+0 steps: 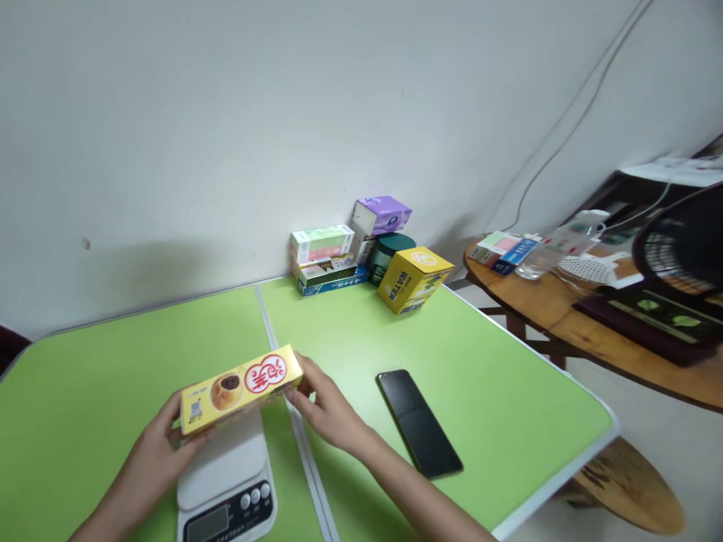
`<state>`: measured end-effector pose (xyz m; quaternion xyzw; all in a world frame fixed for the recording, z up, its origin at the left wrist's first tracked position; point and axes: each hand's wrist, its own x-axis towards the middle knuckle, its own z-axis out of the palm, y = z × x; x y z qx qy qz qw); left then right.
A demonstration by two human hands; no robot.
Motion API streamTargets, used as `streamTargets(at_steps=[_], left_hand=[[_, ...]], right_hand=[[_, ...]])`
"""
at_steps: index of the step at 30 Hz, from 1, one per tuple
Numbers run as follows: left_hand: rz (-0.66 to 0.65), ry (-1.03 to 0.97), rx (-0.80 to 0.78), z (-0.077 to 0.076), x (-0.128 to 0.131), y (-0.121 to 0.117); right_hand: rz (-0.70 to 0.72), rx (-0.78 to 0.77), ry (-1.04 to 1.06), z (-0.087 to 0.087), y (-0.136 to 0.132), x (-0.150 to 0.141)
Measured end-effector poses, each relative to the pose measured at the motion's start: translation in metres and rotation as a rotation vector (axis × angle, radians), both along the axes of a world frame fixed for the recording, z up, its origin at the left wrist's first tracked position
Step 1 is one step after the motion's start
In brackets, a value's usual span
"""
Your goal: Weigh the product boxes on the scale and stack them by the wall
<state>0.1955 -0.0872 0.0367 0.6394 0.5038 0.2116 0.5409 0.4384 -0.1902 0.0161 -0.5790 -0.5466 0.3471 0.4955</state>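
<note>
A yellow snack box (242, 388), printed with a round filled bun and red characters, is held level between my two hands. My left hand (161, 452) grips its left end, and my right hand (324, 406) grips the right end. Under the box is a white kitchen scale (226, 467), partly covered by the box and my left hand. Its dark display and several round buttons face me. Whether the box touches the scale's platform I cannot tell. To the right of my right forearm, a black smartphone (421, 425) lies flat, its screen dark.
On the green folding table (497, 376), against the wall, are stacked cartons (324, 256), a purple tissue pack (382, 214), a dark green tub (389, 252) and a yellow cube-shaped box (415, 278). Beyond the right edge, a wooden table (553, 324) holds a clear jug (559, 245) and a black fan (683, 241).
</note>
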Motion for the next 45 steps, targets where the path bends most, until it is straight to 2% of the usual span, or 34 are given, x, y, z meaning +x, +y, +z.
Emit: streamTargets(at_steps=[2,5,7,10,13,16,20,24,28,32,37,41,45], left_hand=[[-0.087,-0.055,0.008,0.005,0.045,0.005],[-0.197,-0.143,0.068,-0.002,0.127,0.018],[-0.202,-0.166,0.173,-0.013,0.185,0.03],[-0.088,-0.133,0.314,-0.033,0.26,0.047],[-0.042,-0.137,0.335,-0.05,0.312,0.062],[-0.008,-0.167,0.354,-0.066,0.344,0.074],[0.05,-0.214,0.376,-0.091,0.363,0.078],[0.07,-0.249,0.367,-0.113,0.371,0.074],[0.074,-0.276,0.369,-0.124,0.376,0.072],[0.07,-0.296,0.382,-0.128,0.373,0.071],[0.055,-0.322,0.436,-0.12,0.359,0.069],[-0.03,-0.318,0.514,-0.098,0.358,0.073],[-0.177,-0.166,0.56,-0.072,0.371,0.079]], right_hand=[[-0.116,0.042,0.0,-0.004,-0.002,0.031],[-0.31,0.037,0.041,-0.02,0.004,0.086],[-0.449,0.037,0.086,-0.033,0.015,0.124],[-0.616,0.056,0.13,-0.049,0.037,0.174],[-0.697,0.061,0.13,-0.059,0.06,0.211],[-0.765,0.063,0.124,-0.07,0.08,0.235],[-0.832,0.068,0.115,-0.092,0.092,0.245],[-0.841,0.092,0.093,-0.113,0.089,0.242],[-0.848,0.104,0.081,-0.12,0.085,0.242],[-0.871,0.121,0.1,-0.121,0.086,0.244],[-0.866,0.119,0.128,-0.12,0.084,0.245],[-0.78,0.094,0.139,-0.117,0.08,0.246],[-0.704,0.061,0.11,-0.106,0.065,0.239]])
